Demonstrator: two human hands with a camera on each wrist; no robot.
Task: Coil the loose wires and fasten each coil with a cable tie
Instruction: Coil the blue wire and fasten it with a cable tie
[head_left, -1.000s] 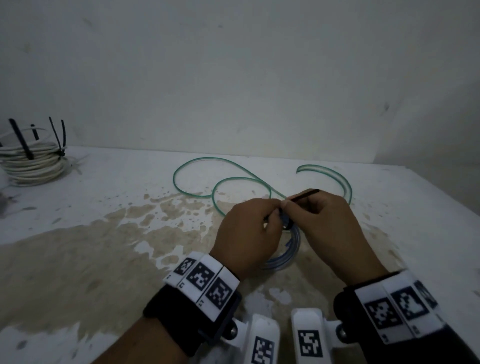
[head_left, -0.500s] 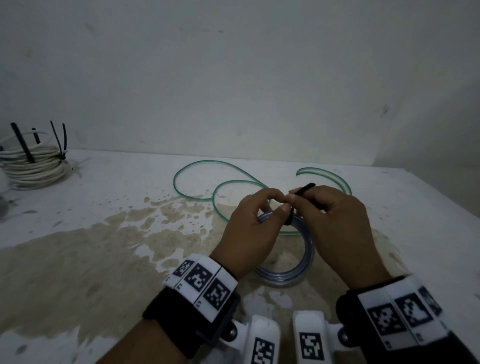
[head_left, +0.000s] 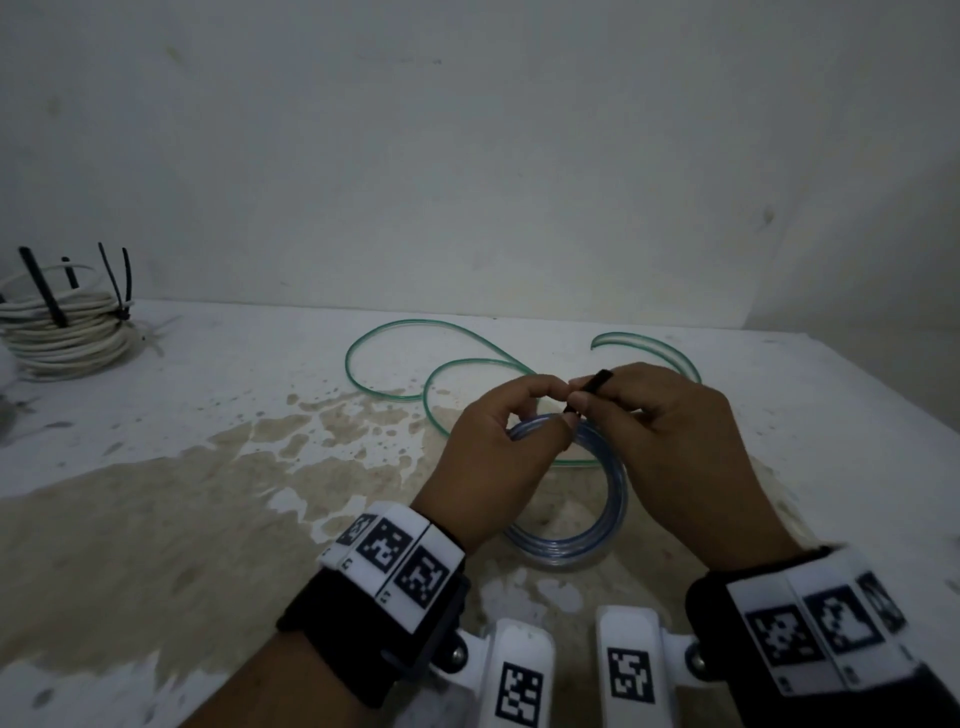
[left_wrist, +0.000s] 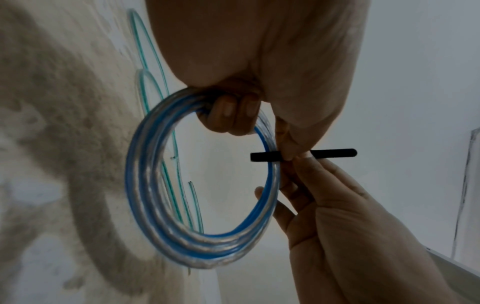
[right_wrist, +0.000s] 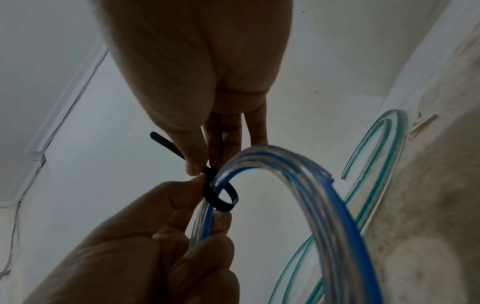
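Hands meet above the counter's (head_left: 218, 395) middle: our left hand (head_left: 493, 457) curls round the top of the blue coil (left_wrist: 202, 205), which hangs clear of the surface, while our right hand (head_left: 670, 447) pinches the black cable tie (right_wrist: 221, 195) just beside it. Already looped around the strands, the tie has its free tail pointing away from the coil on the right hand's side, so pulling it snug probably falls to that hand. Clear tubing with blue cores makes a neat ring; a green wire (head_left: 395, 364) lies loose near the far edge.

Tied coil (head_left: 62, 332) sits far left on the table (head_left: 831, 415); loose wire (head_left: 395, 332) lies behind both hands.
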